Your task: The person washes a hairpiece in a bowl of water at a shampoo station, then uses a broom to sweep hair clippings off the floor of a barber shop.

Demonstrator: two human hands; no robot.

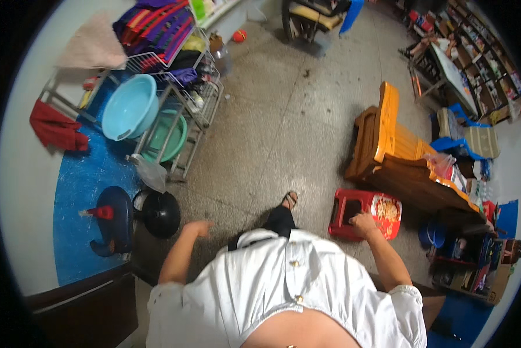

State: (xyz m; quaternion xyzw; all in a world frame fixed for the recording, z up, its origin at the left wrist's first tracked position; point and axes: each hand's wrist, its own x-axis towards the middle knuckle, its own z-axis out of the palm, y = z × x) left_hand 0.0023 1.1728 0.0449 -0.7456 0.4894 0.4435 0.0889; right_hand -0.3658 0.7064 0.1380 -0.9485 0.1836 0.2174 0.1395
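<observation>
My left hand (200,228) hangs at my left side, its fingers loosely stretched and nothing seen in them. It is nearest to a black round-based object (160,214) on the floor. My right hand (363,224), fingers curled, is over the near side of a red plastic stool (343,213). What it holds, if anything, is hidden, and I cannot tell whether it touches the stool. Just right of that hand, a red-patterned plate (394,228) bears pale pieces of food (387,210). One sandalled foot (290,200) shows ahead of me.
At left, a metal rack (182,136) holds a light-blue basin (131,107) and a green basin (170,136). A wooden bench (388,142) stands at right, with a blue bucket (432,235) near its end. Farther off are a dark chair (310,17), a table (455,78) and a seated person.
</observation>
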